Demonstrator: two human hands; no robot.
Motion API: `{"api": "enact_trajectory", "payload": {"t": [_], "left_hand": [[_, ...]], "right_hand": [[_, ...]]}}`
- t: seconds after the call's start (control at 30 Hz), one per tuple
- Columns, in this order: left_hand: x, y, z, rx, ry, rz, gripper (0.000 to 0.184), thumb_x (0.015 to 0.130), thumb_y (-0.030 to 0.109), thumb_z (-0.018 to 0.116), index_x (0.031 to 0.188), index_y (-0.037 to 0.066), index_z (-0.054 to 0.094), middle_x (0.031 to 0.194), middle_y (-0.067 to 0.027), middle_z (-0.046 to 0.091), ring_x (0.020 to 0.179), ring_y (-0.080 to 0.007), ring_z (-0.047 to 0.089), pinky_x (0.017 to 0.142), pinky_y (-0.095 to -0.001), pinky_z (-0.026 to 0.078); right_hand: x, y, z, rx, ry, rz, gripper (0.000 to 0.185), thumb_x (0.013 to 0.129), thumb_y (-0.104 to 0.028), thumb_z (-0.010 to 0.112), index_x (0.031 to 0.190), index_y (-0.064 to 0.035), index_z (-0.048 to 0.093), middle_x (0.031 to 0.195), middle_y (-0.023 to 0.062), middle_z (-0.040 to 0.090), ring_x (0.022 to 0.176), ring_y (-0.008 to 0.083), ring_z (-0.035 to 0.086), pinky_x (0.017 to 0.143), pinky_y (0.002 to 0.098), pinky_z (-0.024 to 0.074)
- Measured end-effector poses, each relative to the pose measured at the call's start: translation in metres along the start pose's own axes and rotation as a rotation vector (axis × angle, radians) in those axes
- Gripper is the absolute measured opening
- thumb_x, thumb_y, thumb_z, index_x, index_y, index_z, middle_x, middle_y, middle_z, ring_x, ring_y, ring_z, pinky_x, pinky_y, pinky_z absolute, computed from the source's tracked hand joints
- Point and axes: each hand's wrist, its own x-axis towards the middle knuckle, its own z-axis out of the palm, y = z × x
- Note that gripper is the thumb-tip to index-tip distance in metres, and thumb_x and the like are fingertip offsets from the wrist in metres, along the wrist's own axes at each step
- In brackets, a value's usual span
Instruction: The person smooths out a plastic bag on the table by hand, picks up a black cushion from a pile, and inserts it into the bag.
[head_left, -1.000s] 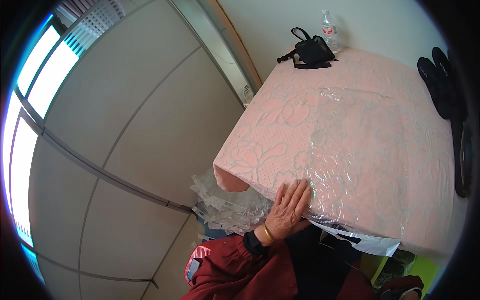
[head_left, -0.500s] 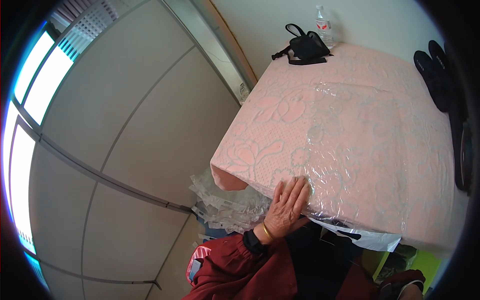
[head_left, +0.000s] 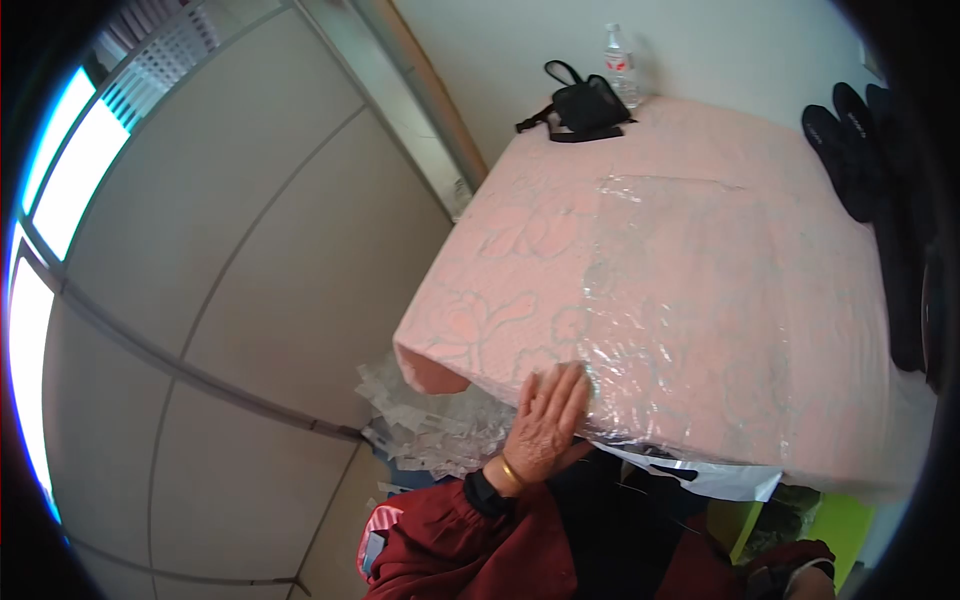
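My left hand (head_left: pixel 545 425) lies flat on the near edge of the pink patterned tablecloth (head_left: pixel 490 240), fingers stretched out and close together. Its fingertips touch or lie beside the left border of a clear plastic sheet (head_left: pixel 690 300), which is spread over the cloth and shines with wrinkles. A gold bangle (head_left: pixel 512 470) circles the wrist below a dark red sleeve. At the bottom right, only the wrist part of my right hand (head_left: pixel 815 580) shows, with a pale band near the cuff; its fingers are hidden.
A black strapped pouch (head_left: pixel 585 108) and a water bottle (head_left: pixel 620 70) stand at the back. Black insoles (head_left: pixel 850 150) hang or lie at right. Clear plastic scraps (head_left: pixel 445 430) fill the space below the left corner. A white bag (head_left: pixel 720 480) and green bin (head_left: pixel 840 525) sit under the front edge.
The whole view has shifted, so the table and things appear farther left and slightly lower. My left hand keeps its place on the cloth's edge.
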Motion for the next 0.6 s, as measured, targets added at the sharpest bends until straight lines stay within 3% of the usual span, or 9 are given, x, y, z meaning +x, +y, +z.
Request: {"api": "enact_trajectory", "payload": {"t": [0.07, 0.13, 0.17, 0.2, 0.23, 0.27, 0.33, 0.47, 0.6], "left_hand": [[0.002, 0.001, -0.002, 0.04, -0.009, -0.035, 0.095, 0.074, 0.039, 0.079, 0.149, -0.001, 0.039, 0.158, -0.0195, 0.037, 0.147, -0.0363, 0.035, 0.12, -0.0565, 0.022], [0.003, 0.001, -0.001, 0.054, -0.003, -0.021, 0.094, 0.072, 0.041, 0.08, 0.146, -0.003, 0.041, 0.154, -0.0213, 0.042, 0.143, -0.0387, 0.04, 0.119, -0.0573, 0.023], [0.003, 0.0, -0.003, 0.055, -0.012, -0.015, 0.095, 0.074, 0.047, 0.079, 0.146, -0.003, 0.041, 0.153, -0.0217, 0.043, 0.142, -0.0394, 0.04, 0.119, -0.0577, 0.022], [0.004, 0.0, -0.006, 0.061, -0.023, -0.01, 0.096, 0.077, 0.053, 0.077, 0.145, -0.004, 0.041, 0.152, -0.022, 0.043, 0.142, -0.0402, 0.04, 0.119, -0.0581, 0.022], [0.006, -0.001, -0.006, 0.021, -0.014, 0.026, 0.096, 0.077, 0.053, 0.077, 0.145, -0.004, 0.041, 0.152, -0.022, 0.043, 0.142, -0.0402, 0.04, 0.119, -0.0581, 0.022], [0.006, -0.003, -0.009, 0.006, -0.017, 0.038, 0.097, 0.076, 0.057, 0.076, 0.145, -0.003, 0.042, 0.152, -0.0214, 0.043, 0.142, -0.0402, 0.039, 0.119, -0.0582, 0.022], [0.005, -0.007, -0.014, -0.001, -0.034, 0.048, 0.1, 0.076, 0.064, 0.073, 0.146, -0.001, 0.043, 0.153, -0.0202, 0.043, 0.142, -0.0404, 0.039, 0.118, -0.0583, 0.022], [0.006, -0.01, -0.018, -0.021, -0.05, 0.082, 0.1, 0.079, 0.071, 0.067, 0.146, 0.0, 0.043, 0.151, -0.0204, 0.044, 0.142, -0.0406, 0.039, 0.118, -0.0599, 0.022], [0.005, -0.013, -0.016, -0.064, -0.053, 0.078, 0.09, 0.084, 0.067, 0.065, 0.144, 0.003, 0.046, 0.149, -0.0195, 0.047, 0.141, -0.04, 0.039, 0.117, -0.0607, 0.023]], "right_hand": [[0.009, 0.011, -0.008, -0.036, 0.028, 0.055, 0.022, 0.097, -0.022, 0.059, 0.117, -0.0179, 0.068, 0.094, 0.0098, 0.07, 0.069, 0.0231, 0.069, 0.055, 0.0307, 0.0532], [-0.057, 0.001, -0.023, 0.3, 0.077, 0.373, 0.04, 0.093, -0.025, 0.075, 0.108, 0.0108, 0.068, 0.106, 0.0285, 0.07, 0.088, 0.0335, 0.07, 0.072, 0.0467, 0.0571], [-0.059, 0.007, -0.053, 0.343, -0.176, 0.621, 0.027, 0.096, -0.017, 0.067, 0.106, 0.0088, 0.069, 0.101, 0.0269, 0.07, 0.087, 0.0323, 0.071, 0.073, 0.047, 0.0571], [-0.087, 0.03, -0.031, -0.199, 0.326, 0.29, 0.019, 0.087, -0.011, 0.068, 0.097, 0.0047, 0.063, 0.093, 0.02, 0.07, 0.08, 0.0308, 0.071, 0.069, 0.0374, 0.0572], [-0.069, 0.016, -0.022, -0.785, 0.59, 0.743, 0.029, 0.079, -0.006, 0.069, 0.105, 0.0055, 0.062, 0.098, 0.0204, 0.07, 0.087, 0.0356, 0.07, 0.075, 0.0407, 0.0573], [-0.076, 0.035, -0.027, -1.084, 0.644, 0.799, 0.043, 0.077, -0.008, 0.071, 0.118, 0.0025, 0.062, 0.116, 0.0217, 0.065, 0.106, 0.0391, 0.065, 0.089, 0.0444, 0.0535], [-0.094, 0.06, -0.034, -1.599, 0.414, 1.012, 0.05, 0.081, -0.017, 0.07, 0.124, 0.0051, 0.059, 0.13, 0.0246, 0.058, 0.124, 0.0381, 0.056, 0.105, 0.0492, 0.044], [-0.12, 0.085, -0.017, -1.765, 0.324, 1.16, 0.055, 0.08, -0.018, 0.074, 0.128, 0.0037, 0.058, 0.138, 0.0237, 0.051, 0.131, 0.0399, 0.049, 0.111, 0.051, 0.0367], [-0.112, 0.084, 0.007, -1.652, 0.306, 1.17, 0.061, 0.078, -0.02, 0.077, 0.13, 0.0037, 0.056, 0.139, 0.0231, 0.05, 0.132, 0.0418, 0.047, 0.113, 0.0549, 0.033]]}}
